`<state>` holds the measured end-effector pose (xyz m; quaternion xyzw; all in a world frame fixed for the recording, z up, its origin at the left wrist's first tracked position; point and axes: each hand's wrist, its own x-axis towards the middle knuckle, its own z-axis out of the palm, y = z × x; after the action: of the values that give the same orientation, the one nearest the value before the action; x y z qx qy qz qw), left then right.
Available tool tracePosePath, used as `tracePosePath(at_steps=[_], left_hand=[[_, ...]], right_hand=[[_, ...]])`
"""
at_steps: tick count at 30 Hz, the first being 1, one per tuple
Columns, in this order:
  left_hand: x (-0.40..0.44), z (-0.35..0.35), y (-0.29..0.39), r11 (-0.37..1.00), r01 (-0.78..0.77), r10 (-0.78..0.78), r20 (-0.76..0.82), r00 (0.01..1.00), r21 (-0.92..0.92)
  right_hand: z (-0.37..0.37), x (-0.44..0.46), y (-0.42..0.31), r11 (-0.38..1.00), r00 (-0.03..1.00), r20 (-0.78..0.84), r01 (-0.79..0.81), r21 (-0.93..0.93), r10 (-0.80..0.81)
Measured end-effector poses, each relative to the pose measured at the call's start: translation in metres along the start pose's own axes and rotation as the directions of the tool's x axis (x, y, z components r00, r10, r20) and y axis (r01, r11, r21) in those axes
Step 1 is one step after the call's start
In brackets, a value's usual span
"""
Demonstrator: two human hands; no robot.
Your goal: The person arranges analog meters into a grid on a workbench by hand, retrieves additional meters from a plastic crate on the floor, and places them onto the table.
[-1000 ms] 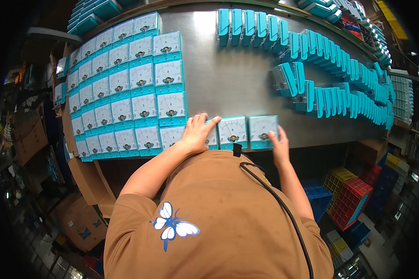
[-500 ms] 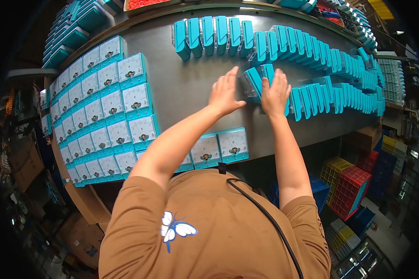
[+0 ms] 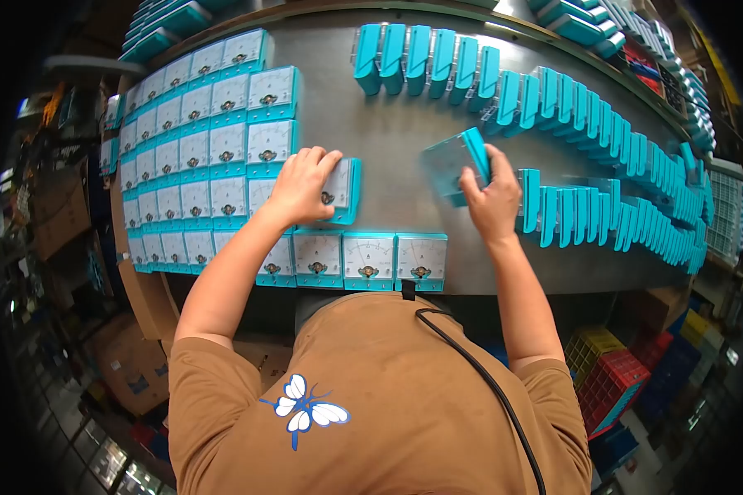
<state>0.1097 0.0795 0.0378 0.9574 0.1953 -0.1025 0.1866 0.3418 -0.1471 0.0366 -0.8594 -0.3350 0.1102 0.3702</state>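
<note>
My left hand [image 3: 305,188] grips a square panel meter with a white dial and teal plastic case [image 3: 344,190], fingers over its far edge and thumb near its close edge; the hand covers part of the dial. This meter lies face up beside a large block of matching white-and-teal meters [image 3: 196,148] set in tight rows to my left.

My right hand [image 3: 495,195] grasps another teal-backed meter with a clear front [image 3: 456,167], tilted and slightly blurred, thumb on one side and fingers on the other. Bare grey metal tabletop [image 3: 392,136] separates the two meters.

Between them and my brown shirt [image 3: 404,379], a front row of face-up meters [image 3: 369,257] lines the table's edge, in the way on my side. Beyond my right hand, a long curved line of teal meters standing on edge [image 3: 545,95] crosses the table; a nearer upright line [image 3: 565,216] begins just beside that hand, crowding its right.

A black cable [image 3: 487,371] hangs down my front. Below the table at right sits a red plastic crate [image 3: 615,384].
</note>
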Motion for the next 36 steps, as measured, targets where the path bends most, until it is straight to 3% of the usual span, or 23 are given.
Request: tracePosePath(at_steps=[1, 3, 5, 7, 8, 11, 12, 15, 17, 18, 22, 25, 27, 29, 30, 33, 34, 36], left_hand=[[-0.01, 0.003, -0.003, 1.0, 0.012, -0.013, 0.017, 1.0, 0.023], [-0.021, 0.02, -0.012, 0.997, 0.017, -0.02, 0.043, 0.999, 0.072], [-0.023, 0.026, -0.013, 0.997, 0.029, -0.034, 0.065, 0.997, 0.071], [-0.022, 0.028, -0.018, 0.998, 0.015, -0.018, 0.045, 0.999, 0.058], [-0.018, 0.027, -0.023, 0.999, 0.032, -0.032, 0.001, 0.999, -0.04], [0.021, 0.019, -0.055, 0.96, 0.002, -0.058, -0.192, 0.98, -0.279], [0.048, 0.017, -0.071, 0.947, -0.045, -0.056, -0.299, 0.953, -0.318], [0.137, -0.011, -0.092, 0.954, -0.026, -0.092, -0.376, 0.922, -0.297], [0.182, -0.017, -0.094, 0.956, -0.016, -0.096, -0.364, 0.927, -0.292], [0.201, -0.021, -0.093, 0.953, -0.018, -0.085, -0.324, 0.942, -0.302], [0.235, -0.009, -0.104, 0.821, -0.103, 0.001, -0.178, 0.984, -0.562], [0.235, -0.035, -0.138, 0.879, -0.327, 0.129, -0.487, 0.864, -0.348], [0.225, -0.076, -0.159, 0.991, -0.056, -0.015, -0.524, 0.852, -0.12], [0.221, -0.101, -0.186, 0.994, 0.06, -0.018, -0.414, 0.91, 0.089], [0.222, -0.101, -0.202, 0.986, 0.07, -0.016, -0.33, 0.944, 0.153], [0.213, -0.092, -0.222, 0.944, 0.092, -0.061, -0.108, 0.992, 0.317], [0.211, -0.092, -0.222, 0.949, 0.119, -0.116, -0.028, 0.993, 0.291], [0.207, -0.085, -0.223, 0.949, 0.128, -0.109, -0.082, 0.991, 0.287]], right_hand=[[0.006, -0.007, -0.014, 0.982, 0.993, 0.07, -0.103, 0.16, 0.092], [0.049, -0.028, -0.019, 0.901, 0.983, 0.138, -0.166, 0.401, 0.12], [0.081, -0.051, -0.021, 0.894, 0.906, 0.335, -0.355, 0.272, 0.257], [0.096, -0.069, -0.021, 0.974, 0.922, 0.34, -0.218, 0.062, 0.185], [0.102, -0.073, -0.022, 0.989, 0.924, 0.353, -0.137, -0.048, 0.145], [0.091, -0.056, -0.019, 0.95, 0.975, 0.144, 0.199, -0.242, -0.168], [0.081, -0.033, -0.023, 0.967, 0.971, 0.124, 0.219, -0.126, -0.204], [0.072, 0.052, -0.041, 0.983, 0.982, -0.093, 0.172, 0.071, -0.165], [0.08, 0.111, -0.052, 0.969, 0.957, -0.172, 0.216, -0.123, -0.235], [0.092, 0.138, -0.045, 0.967, 0.972, -0.122, 0.18, -0.178, -0.203], [0.144, 0.192, -0.043, 0.899, 0.99, -0.04, -0.14, -0.414, 0.136], [0.155, 0.189, -0.057, 0.881, 0.981, -0.095, -0.194, -0.432, 0.17], [0.159, 0.19, -0.062, 0.817, 0.975, -0.103, -0.223, -0.532, 0.199], [0.156, 0.191, -0.088, 0.712, 0.968, -0.061, -0.22, -0.667, 0.241], [0.162, 0.191, -0.089, 0.634, 0.989, -0.102, -0.149, -0.759, 0.111], [0.16, 0.192, -0.11, 0.666, 0.992, 0.1, 0.023, -0.746, 0.078], [0.163, 0.188, -0.112, 0.634, 0.997, 0.072, 0.049, -0.772, 0.01], [0.16, 0.188, -0.105, 0.686, 0.996, 0.089, 0.068, -0.724, -0.005]])
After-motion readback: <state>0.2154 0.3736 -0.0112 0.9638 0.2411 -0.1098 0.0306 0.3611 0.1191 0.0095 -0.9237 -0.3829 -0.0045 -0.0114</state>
